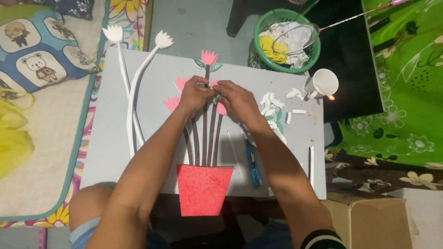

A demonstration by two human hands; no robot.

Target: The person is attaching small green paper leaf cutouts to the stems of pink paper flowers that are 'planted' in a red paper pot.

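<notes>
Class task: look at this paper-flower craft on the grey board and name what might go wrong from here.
1. Both hands, left hand and right hand, crowd the pink flowers; a nudge might shift the brown stems.
2. The blue cutter lies beside the right forearm and might get knocked.
3. The white scraps might scatter.

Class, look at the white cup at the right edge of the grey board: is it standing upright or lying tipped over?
Tipped over. The white cup lies on its side at the edge of the grey board, its round open mouth facing sideways toward the camera rather than straight up.
</notes>
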